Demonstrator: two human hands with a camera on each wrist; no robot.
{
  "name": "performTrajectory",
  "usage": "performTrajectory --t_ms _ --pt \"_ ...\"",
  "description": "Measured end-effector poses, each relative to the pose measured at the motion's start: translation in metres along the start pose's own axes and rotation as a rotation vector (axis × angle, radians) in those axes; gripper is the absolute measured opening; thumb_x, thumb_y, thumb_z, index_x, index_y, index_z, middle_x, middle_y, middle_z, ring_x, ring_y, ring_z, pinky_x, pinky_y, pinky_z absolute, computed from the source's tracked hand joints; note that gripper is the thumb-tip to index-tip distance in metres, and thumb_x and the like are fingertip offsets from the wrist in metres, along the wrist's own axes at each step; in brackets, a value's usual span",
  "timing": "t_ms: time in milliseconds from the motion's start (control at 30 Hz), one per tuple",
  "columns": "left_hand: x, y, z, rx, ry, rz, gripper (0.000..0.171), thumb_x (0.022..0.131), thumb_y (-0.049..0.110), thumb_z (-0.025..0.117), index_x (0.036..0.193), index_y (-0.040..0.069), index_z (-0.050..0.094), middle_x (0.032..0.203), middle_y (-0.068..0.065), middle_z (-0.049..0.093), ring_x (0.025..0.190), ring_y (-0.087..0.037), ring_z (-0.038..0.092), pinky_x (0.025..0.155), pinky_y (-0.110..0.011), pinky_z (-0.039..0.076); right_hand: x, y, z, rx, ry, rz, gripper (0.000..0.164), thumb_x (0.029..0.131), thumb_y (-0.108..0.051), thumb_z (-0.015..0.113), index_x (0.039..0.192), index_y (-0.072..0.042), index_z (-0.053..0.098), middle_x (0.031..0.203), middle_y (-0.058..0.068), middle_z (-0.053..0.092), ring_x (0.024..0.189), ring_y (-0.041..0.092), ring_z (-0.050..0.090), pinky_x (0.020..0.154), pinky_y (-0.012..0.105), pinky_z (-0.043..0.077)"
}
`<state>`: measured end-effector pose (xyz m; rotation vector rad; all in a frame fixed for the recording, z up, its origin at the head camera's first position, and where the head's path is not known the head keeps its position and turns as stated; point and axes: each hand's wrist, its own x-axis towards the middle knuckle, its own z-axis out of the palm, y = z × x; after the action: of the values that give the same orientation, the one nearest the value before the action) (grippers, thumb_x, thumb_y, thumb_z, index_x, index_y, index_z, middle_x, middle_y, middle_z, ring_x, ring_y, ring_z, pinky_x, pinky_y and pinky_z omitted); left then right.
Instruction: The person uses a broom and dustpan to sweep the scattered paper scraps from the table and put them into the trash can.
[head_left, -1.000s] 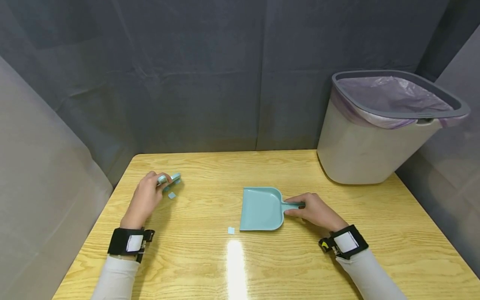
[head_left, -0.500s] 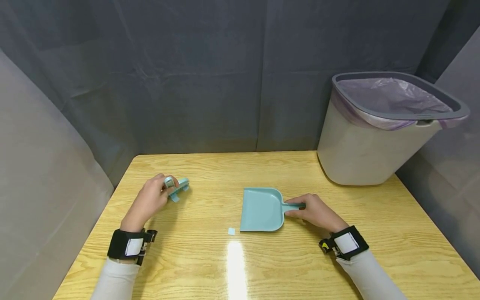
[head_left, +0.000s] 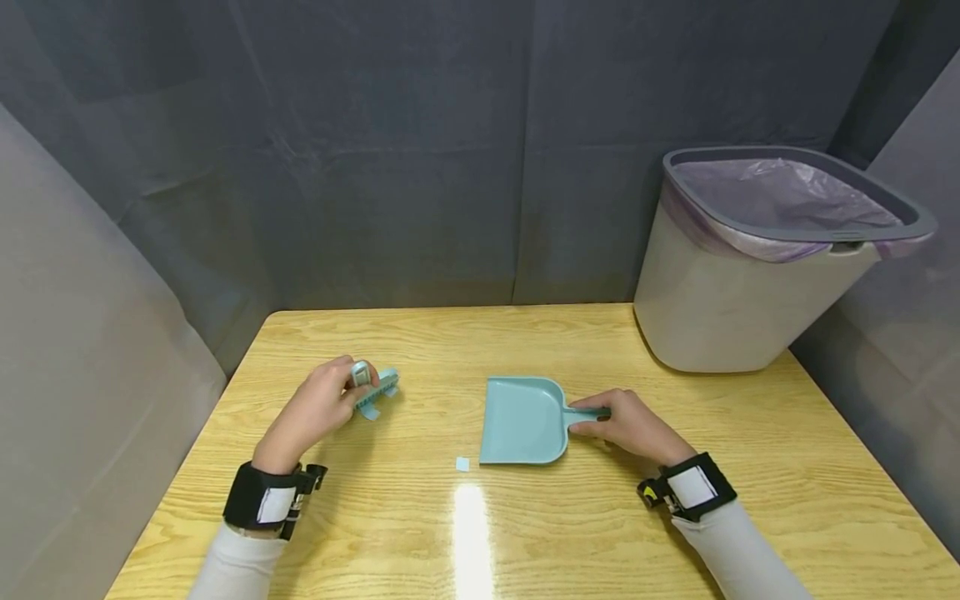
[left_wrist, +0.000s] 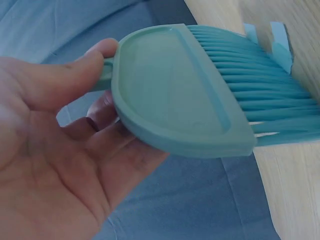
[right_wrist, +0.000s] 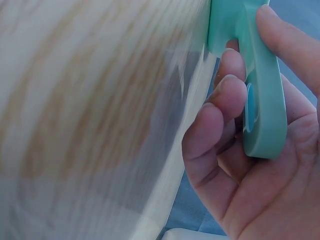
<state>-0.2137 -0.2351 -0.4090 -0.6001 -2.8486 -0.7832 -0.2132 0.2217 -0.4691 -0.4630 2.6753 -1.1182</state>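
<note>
My left hand [head_left: 324, 400] grips a small teal hand brush [left_wrist: 170, 90] by its handle, left of centre on the table. Its bristles [left_wrist: 260, 85] meet the tabletop, and light-blue paper scraps [left_wrist: 282, 45] lie right at their tips. My right hand [head_left: 628, 423] holds the handle of a teal dustpan [head_left: 525, 421]; in the right wrist view the fingers curl beside that handle [right_wrist: 267, 110] with the thumb along it. The pan lies flat, its straight lip facing left toward the brush. One square paper scrap [head_left: 462, 463] lies just off the lip's near corner.
A tall light-grey bin [head_left: 720, 308] with a dark rim and a purple-tinted liner stands at the table's back right. Dark curtain [head_left: 405, 167] hangs behind the wooden table [head_left: 390, 533], and grey fabric flanks both sides.
The left hand has swept the brush rightward and a little nearer, and the scraps at its bristles have moved along with it. The right hand and dustpan stay put.
</note>
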Motion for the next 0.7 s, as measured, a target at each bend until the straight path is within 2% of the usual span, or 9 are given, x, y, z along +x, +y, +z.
performTrajectory --t_ms 167,333,500,600,700 --pt "-0.001 0.008 0.001 -0.041 -0.032 0.025 0.011 0.095 0.001 0.072 0.098 0.011 0.070 0.087 0.001 0.059 0.073 -0.015 0.050 0.065 -0.032 0.045 0.001 0.001 0.001 -0.002 -0.002 0.012 0.042 0.091 -0.033 0.080 0.125 -0.008 0.075 0.109 0.005 0.073 0.060 0.012 0.046 0.053 0.025 0.040" --pt "-0.003 0.015 0.000 -0.101 -0.084 0.055 0.009 0.098 0.001 0.070 0.101 0.010 0.068 0.090 -0.002 0.063 0.075 -0.015 0.053 0.067 -0.033 0.047 0.001 0.001 0.001 0.008 -0.004 0.017 0.041 0.092 -0.033 0.080 0.124 -0.009 0.076 0.103 0.004 0.072 0.059 0.012 0.045 0.052 0.025 0.039" --pt "-0.005 0.019 -0.001 -0.138 -0.106 0.060 0.010 0.099 0.002 0.068 0.103 0.012 0.067 0.096 -0.002 0.066 0.079 -0.014 0.057 0.071 -0.034 0.050 -0.001 0.000 0.001 0.011 -0.002 -0.002 0.041 0.092 -0.032 0.080 0.125 -0.008 0.075 0.109 0.005 0.073 0.059 0.013 0.045 0.052 0.025 0.039" --pt "-0.005 0.020 -0.003 -0.145 -0.064 0.057 0.011 0.098 0.002 0.069 0.105 0.011 0.068 0.100 -0.002 0.067 0.085 -0.017 0.060 0.072 -0.036 0.052 -0.001 -0.001 0.000 0.015 0.000 -0.001 0.041 0.091 -0.032 0.080 0.125 -0.008 0.075 0.109 0.005 0.073 0.058 0.012 0.044 0.052 0.025 0.038" --pt "-0.003 0.020 -0.005 -0.157 0.022 0.054 0.014 0.097 0.000 0.070 0.108 0.009 0.069 0.105 -0.006 0.067 0.093 -0.023 0.065 0.075 -0.041 0.056 -0.001 -0.001 0.000 0.017 -0.006 0.004 0.042 0.092 -0.032 0.080 0.126 -0.009 0.075 0.100 0.003 0.072 0.054 0.010 0.043 0.051 0.024 0.038"
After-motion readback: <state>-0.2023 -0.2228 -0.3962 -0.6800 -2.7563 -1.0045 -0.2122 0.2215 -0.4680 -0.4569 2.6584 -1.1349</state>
